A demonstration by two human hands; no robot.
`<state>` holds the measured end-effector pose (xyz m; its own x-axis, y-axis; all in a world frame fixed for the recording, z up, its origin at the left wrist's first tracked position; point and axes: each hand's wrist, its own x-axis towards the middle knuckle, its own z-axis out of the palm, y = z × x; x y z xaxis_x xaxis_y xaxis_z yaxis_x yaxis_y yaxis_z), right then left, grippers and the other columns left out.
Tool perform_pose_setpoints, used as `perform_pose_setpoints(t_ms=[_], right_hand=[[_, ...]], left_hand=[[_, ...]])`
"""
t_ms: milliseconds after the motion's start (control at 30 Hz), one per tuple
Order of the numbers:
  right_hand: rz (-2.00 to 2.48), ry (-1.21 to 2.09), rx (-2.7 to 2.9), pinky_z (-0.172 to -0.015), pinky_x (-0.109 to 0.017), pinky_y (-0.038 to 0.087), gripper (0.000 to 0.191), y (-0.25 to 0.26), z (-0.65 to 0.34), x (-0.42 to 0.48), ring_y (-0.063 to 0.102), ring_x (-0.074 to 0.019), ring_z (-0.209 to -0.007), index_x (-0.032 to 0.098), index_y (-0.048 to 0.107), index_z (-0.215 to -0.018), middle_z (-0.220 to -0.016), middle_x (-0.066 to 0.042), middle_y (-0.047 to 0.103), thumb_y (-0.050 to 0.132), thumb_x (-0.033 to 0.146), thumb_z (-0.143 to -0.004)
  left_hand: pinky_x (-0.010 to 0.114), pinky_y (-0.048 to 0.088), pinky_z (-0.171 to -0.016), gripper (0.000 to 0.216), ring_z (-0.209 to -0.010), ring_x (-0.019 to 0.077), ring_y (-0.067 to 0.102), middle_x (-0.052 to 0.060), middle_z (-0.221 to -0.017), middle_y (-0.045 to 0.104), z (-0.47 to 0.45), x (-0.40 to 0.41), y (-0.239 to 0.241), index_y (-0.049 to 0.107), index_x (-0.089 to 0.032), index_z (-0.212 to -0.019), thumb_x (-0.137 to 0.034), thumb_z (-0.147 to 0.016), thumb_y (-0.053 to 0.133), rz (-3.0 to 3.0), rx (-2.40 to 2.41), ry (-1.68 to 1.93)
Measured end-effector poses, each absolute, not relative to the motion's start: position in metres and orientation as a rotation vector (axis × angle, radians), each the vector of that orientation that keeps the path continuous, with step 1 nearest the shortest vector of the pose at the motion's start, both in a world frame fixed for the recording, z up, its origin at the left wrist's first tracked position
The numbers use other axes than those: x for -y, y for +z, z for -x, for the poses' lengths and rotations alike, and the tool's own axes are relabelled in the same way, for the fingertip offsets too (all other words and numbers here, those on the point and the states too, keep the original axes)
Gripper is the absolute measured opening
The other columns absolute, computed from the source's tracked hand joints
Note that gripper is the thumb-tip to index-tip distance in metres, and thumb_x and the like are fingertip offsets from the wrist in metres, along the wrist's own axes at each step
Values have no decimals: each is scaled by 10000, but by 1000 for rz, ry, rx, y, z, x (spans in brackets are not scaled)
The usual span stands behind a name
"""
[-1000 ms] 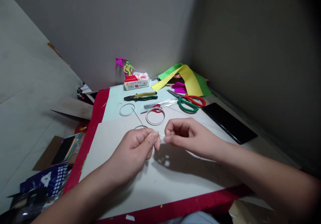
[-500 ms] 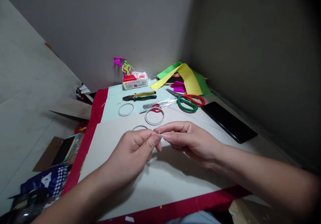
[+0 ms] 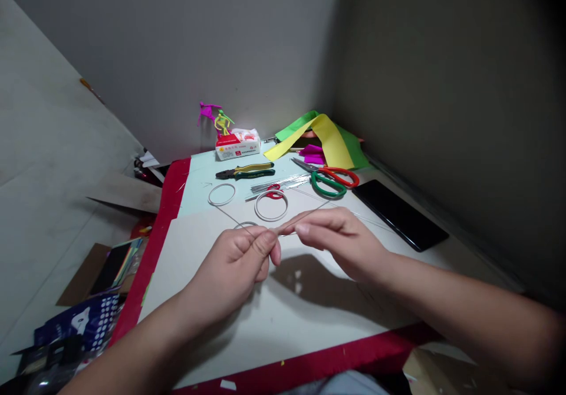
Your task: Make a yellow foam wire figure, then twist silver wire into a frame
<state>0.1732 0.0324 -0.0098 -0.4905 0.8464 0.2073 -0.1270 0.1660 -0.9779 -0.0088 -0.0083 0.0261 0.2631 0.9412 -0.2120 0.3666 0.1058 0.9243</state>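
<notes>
Thin grey wire (image 3: 227, 213) shows above my left hand (image 3: 245, 256), whose thumb and bent forefinger are closed in a pinch on it. One length slants up to the left; another wire length (image 3: 316, 209) slants up to the right, across the fingers of my right hand (image 3: 338, 236). My right thumb and fingertips are close together at a short wire end beside the pinch. Just beyond lie a pale ring (image 3: 271, 219) and a second ring (image 3: 222, 185). A third ring (image 3: 246, 224) is partly hidden behind my left hand.
Behind the rings are pliers (image 3: 245, 171), a bundle of wires (image 3: 287, 184), small red-handled scissors (image 3: 275, 191) and large scissors (image 3: 331, 181). A black phone-like slab (image 3: 400, 213) lies right. Coloured sheets (image 3: 325, 138) and a small tissue pack (image 3: 237, 145) stand near the wall.
My right hand has shifted slightly right and up, away from my left. Long wire lengths now show slanting out both ways from the pinch.
</notes>
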Motion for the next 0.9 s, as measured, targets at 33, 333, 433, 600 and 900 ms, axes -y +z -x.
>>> perform_pose_setpoints(t_ms=[33, 333, 433, 600, 900], right_hand=[[738, 1609, 1528, -501, -234, 280, 228, -11, -173, -34, 379, -85, -529, 157, 739, -809, -589, 7, 535, 596, 327, -860], [728, 2220, 1282, -464, -239, 104, 266, -17, -174, -45, 178, -58, -470, 138, 634, -702, -488, 86, 321, 717, 383, -760], [751, 2198, 1338, -448, -235, 107, 308, -17, -174, -47, 194, -54, -455, 132, 646, -725, -471, 88, 349, 729, 428, -737], [766, 2041, 1432, -451, -209, 170, 285, -16, -172, -46, 265, -43, -468, 133, 651, -696, -495, 86, 407, 799, 374, -660], [860, 1249, 1922, -447, -205, 256, 215, -11, -172, -34, 333, -58, -471, 127, 697, -714, -498, 51, 467, 734, 335, -751]], left_hand=[[194, 218, -420, 389, -418, 72, 270, -83, -447, 340, 8, 8, 26, 537, -168, -681, -437, -930, 407, -1465, -1307, 670], [198, 284, -463, 377, -463, 80, 348, -63, -493, 385, 7, 7, 25, 512, -169, -611, -357, -921, 413, -1559, -1332, 578], [202, 278, -457, 388, -455, 80, 340, -64, -491, 384, 9, 7, 24, 499, -174, -604, -373, -923, 408, -1534, -1318, 558], [203, 269, -452, 411, -441, 76, 314, -67, -474, 379, 9, 6, 23, 470, -176, -577, -389, -925, 415, -1474, -1257, 590], [202, 234, -436, 404, -430, 71, 284, -73, -461, 373, 9, 2, 22, 446, -178, -573, -393, -915, 426, -1399, -1254, 565]])
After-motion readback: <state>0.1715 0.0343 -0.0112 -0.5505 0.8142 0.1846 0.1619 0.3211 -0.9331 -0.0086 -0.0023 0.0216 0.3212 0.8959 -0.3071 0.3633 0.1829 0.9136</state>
